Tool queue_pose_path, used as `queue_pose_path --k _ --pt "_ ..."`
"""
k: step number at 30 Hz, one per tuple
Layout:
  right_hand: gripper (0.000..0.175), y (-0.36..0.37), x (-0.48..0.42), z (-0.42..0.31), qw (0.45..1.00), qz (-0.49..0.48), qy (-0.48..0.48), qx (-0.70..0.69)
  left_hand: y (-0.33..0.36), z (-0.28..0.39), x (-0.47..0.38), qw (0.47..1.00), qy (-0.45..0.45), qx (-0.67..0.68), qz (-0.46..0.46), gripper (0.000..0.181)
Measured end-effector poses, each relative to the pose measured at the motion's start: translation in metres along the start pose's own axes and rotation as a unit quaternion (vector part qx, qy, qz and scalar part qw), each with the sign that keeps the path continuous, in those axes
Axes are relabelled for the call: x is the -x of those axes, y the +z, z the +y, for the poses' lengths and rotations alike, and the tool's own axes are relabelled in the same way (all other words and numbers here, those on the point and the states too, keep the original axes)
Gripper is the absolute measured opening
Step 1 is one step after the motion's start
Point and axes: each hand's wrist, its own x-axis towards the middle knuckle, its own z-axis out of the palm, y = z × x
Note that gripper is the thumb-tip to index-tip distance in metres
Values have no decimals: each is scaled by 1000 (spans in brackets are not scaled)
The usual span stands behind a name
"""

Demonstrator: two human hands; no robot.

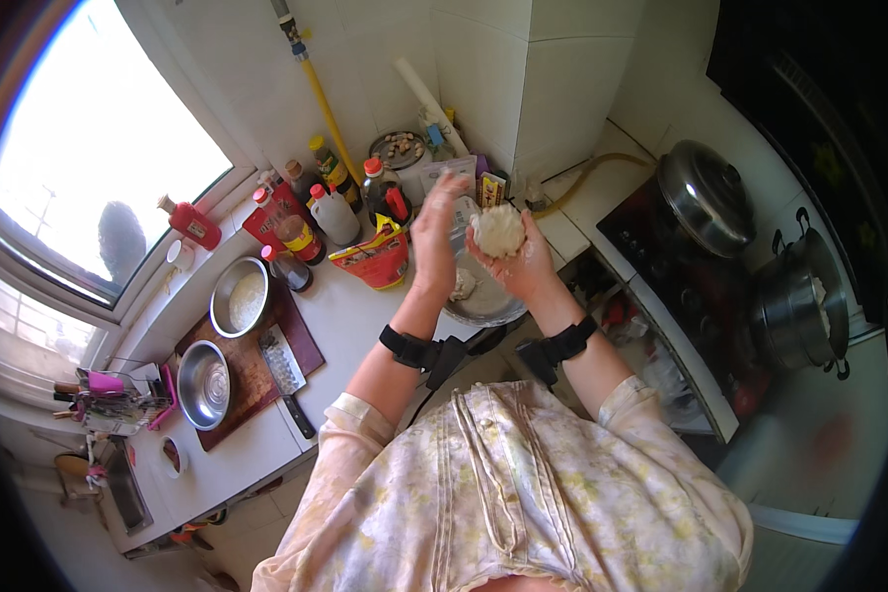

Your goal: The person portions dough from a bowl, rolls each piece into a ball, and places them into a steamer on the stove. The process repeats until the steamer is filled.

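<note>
A rough, pale round of dough point(498, 231) rests in the palm of my right hand point(525, 259), whose fingers curl up around its side. To its left my left hand point(438, 237) is raised on edge, fingers extended, apart from the dough and holding nothing. Below both hands sits a metal basin point(492, 300) with floury residue on its inside. Another lump of dough point(462, 283) lies in the basin, partly hidden by my left wrist. Flour or dough clings to my right fingers.
Left of the basin stand a red and yellow bag point(374, 255) and several sauce bottles. A cleaver point(285, 370) and two metal bowls point(205, 385) rest on a cutting board point(248, 362). On the right, a lidded pan point(707, 196) and a steamer pot point(792, 303) occupy the stove.
</note>
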Motion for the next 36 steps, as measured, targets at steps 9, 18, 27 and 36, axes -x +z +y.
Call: queue_pose_path --k 9,18,27,36 --pt "52 41 8 0 348 13 -517 782 2 -32 -2 803 -289 521 5 52" --pt "56 0 -1 -7 994 -84 24 -60 15 -8 -16 934 165 -306 -86 40" --pt "42 33 -5 -15 749 -109 -374 536 17 -16 -8 793 -375 480 -36 61" --pt "47 14 28 -19 978 -5 -98 183 23 -9 -13 997 -30 73 -15 32"
